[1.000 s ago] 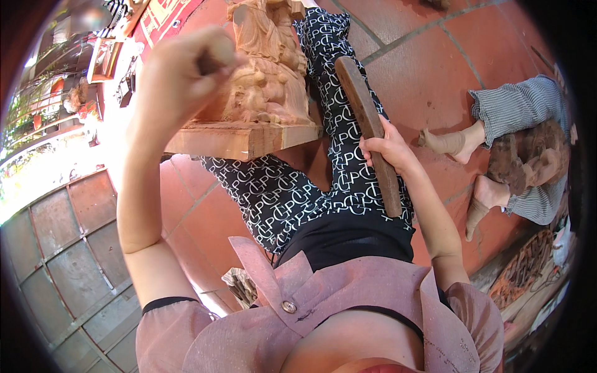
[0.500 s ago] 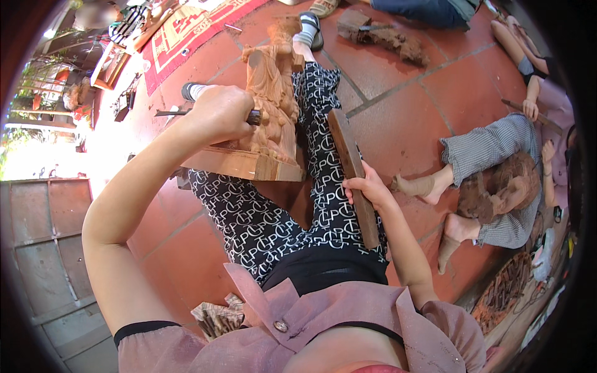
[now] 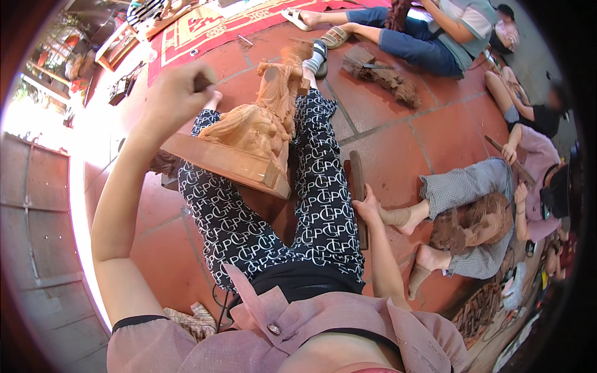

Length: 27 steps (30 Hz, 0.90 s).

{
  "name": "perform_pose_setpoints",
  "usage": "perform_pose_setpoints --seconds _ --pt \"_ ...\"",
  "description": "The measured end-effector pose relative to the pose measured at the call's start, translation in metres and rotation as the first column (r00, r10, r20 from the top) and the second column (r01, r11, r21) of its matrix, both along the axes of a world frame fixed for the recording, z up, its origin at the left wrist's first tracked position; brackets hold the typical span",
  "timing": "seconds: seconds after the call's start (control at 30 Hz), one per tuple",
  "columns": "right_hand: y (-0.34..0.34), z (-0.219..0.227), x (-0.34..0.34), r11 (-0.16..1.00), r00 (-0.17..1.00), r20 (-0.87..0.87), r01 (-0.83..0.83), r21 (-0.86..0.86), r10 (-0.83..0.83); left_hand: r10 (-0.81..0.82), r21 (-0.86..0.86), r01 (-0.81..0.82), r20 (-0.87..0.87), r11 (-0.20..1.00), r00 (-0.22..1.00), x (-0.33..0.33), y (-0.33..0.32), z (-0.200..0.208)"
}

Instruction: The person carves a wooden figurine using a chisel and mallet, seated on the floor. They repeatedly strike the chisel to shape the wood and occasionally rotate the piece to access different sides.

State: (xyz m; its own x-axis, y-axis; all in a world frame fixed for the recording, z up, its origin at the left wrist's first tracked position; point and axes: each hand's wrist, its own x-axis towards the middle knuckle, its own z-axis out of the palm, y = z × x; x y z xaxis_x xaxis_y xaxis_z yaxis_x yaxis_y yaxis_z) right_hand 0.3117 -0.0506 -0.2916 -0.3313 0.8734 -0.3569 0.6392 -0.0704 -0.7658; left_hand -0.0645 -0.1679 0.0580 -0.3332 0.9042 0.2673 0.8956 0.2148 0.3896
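Observation:
Raised at the left, my left hand (image 3: 174,96) is curled closed beside the carving. Only a dark round end shows in its fist, which looks like the handle of the chisel; the blade is hidden and the hand is slightly blurred. My right hand (image 3: 367,202) grips a long wooden bar (image 3: 356,177) used like a mallet, upright beside my right thigh. Between my legs a pale wooden statue (image 3: 258,127) with carved folds and figures leans away from me. Its flat base (image 3: 230,165) faces me and rests across my left thigh. Neither tool touches the statue.
Right of me, another person with wrapped feet holds a wooden bar over a brown carving (image 3: 476,221). A rough wood piece (image 3: 382,78) lies ahead on the tiles (image 3: 398,143). Beyond it sits a person in blue shorts. A red mat (image 3: 211,31) lies far left; a metal panel (image 3: 40,211) stands nearer left.
My left hand has lifted up and left, away from the statue. The bar in my right hand has lowered and turned more upright. The view has shifted, showing more of the people ahead.

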Motion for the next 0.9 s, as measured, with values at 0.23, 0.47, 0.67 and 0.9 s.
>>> perform_pose_setpoints --seconds 0.23,0.47,0.67,0.9 --pt "0.002 -0.081 -0.004 0.960 0.993 -0.024 -0.108 0.258 0.118 0.276 0.146 -0.325 0.281 0.934 0.919 -0.087 -0.107 -0.042" --pt "0.068 -0.225 0.045 0.956 0.780 -0.578 0.087 -0.281 -0.241 0.283 -0.211 -0.722 0.959 0.659 -0.022 -0.240 -0.278 -0.273" --pt "0.024 -0.032 -0.015 0.999 0.941 -0.338 -0.006 -0.033 -0.006 0.265 -0.440 -0.792 0.896 0.424 -0.356 -0.137 -0.308 -0.317" --pt "0.043 0.015 -0.098 0.923 0.932 -0.183 -0.254 0.288 0.313 0.188 -0.317 -0.827 0.948 0.464 -0.257 -0.121 -0.299 -0.346"
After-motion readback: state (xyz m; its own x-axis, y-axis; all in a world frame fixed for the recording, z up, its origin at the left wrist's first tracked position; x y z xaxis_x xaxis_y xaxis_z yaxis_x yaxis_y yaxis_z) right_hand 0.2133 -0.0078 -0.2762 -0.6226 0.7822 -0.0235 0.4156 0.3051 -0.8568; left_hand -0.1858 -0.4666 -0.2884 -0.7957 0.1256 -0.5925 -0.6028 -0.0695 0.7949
